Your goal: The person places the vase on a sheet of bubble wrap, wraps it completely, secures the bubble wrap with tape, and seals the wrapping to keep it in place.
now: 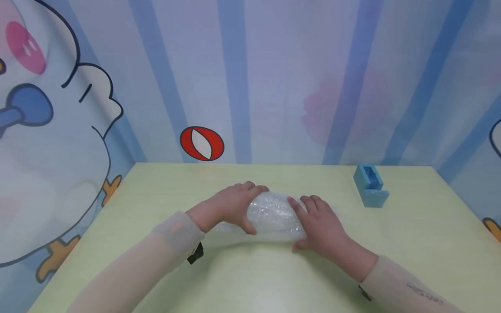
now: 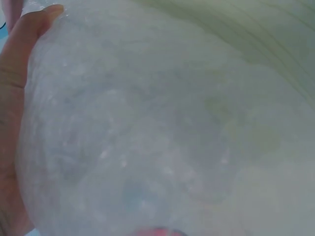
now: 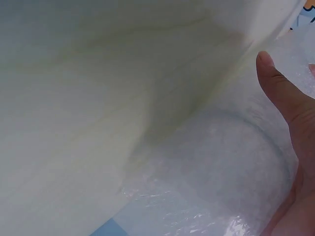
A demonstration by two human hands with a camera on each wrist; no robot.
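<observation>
A bundle of clear bubble wrap lies across the table in front of me. My left hand grips its left part, thumb toward me and fingers over the far side. Around its right part curls my right hand, the thumb low on the near side. Up close in the left wrist view, the cloudy bubble wrap bulges beside the left thumb. A faint round outline shows through the bubble wrap in the right wrist view, next to the right thumb; what lies inside is blurred.
A light blue tape dispenser stands at the back right of the pale yellow table. Behind the table hangs a blue striped backdrop with cartoon figures, meeting the table's back edge and sides.
</observation>
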